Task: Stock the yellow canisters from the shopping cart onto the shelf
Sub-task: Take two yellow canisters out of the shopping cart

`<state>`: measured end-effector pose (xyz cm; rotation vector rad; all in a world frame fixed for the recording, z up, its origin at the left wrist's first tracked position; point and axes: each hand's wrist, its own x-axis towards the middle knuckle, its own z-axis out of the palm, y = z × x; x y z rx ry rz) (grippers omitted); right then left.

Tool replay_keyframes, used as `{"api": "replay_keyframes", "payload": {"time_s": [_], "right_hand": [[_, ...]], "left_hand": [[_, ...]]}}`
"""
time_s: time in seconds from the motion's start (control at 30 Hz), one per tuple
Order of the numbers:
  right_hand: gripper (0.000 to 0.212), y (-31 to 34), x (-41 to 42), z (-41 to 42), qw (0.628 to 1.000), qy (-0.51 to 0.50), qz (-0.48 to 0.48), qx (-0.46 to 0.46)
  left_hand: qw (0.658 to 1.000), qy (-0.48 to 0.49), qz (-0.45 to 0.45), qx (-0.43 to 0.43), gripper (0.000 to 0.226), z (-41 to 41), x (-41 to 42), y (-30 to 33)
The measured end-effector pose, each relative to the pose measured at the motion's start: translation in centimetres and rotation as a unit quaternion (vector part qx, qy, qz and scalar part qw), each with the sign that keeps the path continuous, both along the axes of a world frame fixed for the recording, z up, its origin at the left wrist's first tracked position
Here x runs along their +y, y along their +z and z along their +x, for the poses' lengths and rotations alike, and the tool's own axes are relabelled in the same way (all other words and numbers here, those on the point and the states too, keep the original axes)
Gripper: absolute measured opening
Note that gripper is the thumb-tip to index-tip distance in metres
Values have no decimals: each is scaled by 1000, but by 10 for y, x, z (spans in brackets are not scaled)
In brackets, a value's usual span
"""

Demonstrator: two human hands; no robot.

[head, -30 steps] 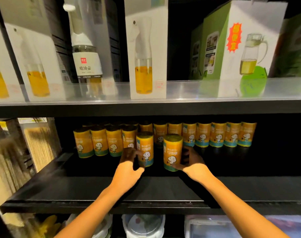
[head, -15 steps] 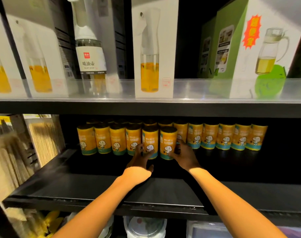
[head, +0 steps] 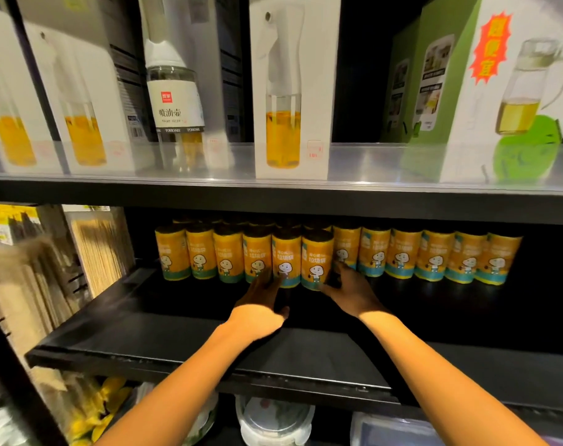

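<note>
Standing on the black shelf (head: 177, 333), well back from its front lip: a long row of yellow canisters (head: 402, 255), upright and touching side by side, with more tops dimly showing behind. Nearing the end of this placement, by the look of it, with two canisters (head: 301, 257) set a touch forward of the line and wanting only a nudge to sit flush. Not showing in view: the shopping cart, so no telling how many are left to stock. Reaching in from below, left hand (head: 260, 312) with fingers straight against the foot of one forward canister, not wrapped round it. Resting at the base of the other, right hand (head: 349, 292), fingers in shadow; clamped or merely touching, cannot tell. Hanging low overhead, the upper shelf (head: 273, 188) carrying oil sprayer boxes (head: 293, 88) and a green box (head: 466, 91), limiting headroom. Crowding the left end: packs of bamboo skewers (head: 96, 249). Lying lower still, plastic tubs (head: 273, 420)
</note>
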<state>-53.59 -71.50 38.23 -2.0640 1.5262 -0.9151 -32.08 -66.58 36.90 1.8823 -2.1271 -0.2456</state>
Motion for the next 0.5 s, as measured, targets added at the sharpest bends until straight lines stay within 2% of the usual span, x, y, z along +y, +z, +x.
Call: {"api": "replay_keyframes", "payload": {"time_s": [0.07,0.17,0.23,0.33,0.5], "right_hand": [[58,5,15,-7,1000,-2,-3,-17],[55,8,48,-14,999,6,-15,-48],[55,7,80,-16,997,24,-27,-67],[55,3,133,-15,992,60,-61,-93],[48,-26,206,-4,980,141,-76,-122]], "left_hand": [[999,12,-35,22,75,7,21,7],[995,65,-75,19,44,13,59,14],[992,62,-108,23,46,16,83,9],[984,16,-157,78,56,19,120,0],[970,-15,-206,125,50,9,193,-26]]}}
